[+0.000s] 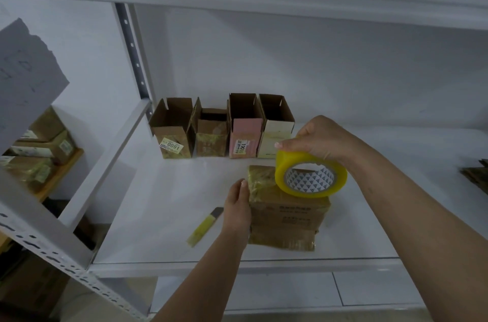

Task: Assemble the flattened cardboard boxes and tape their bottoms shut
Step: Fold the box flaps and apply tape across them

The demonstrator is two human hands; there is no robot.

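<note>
Head view, looking down on a white metal shelf (163,205) where box assembly is under way. Four assembled cardboard boxes (221,126) stand side by side in a row at the far edge of the shelf, open tops up, old labels and tape scraps on their near faces. Nearer and to the right stands the box in hand (286,218), a brown carton turned so the face being sealed points up, yellowed tape already wrinkled over its far left corner. The right hand (319,137) comes in from the right and grips a roll of clear yellowish packing tape (310,175) from above, fingers curled over the rim, the roll resting on the carton's top face. The left hand (239,205) lies flat against the carton's left side, fingers straight, bracing it rather than gripping. A yellow utility knife (204,226) lies on the shelf just left of that hand, untouched. Whether a free tape end is stuck down cannot be told.

To seal well, judging from this, the strip should run along the flap seam, be pulled taut with the left hand steadying the carton, then carry over the edges onto both sides and be pressed flat before cutting.
</note>
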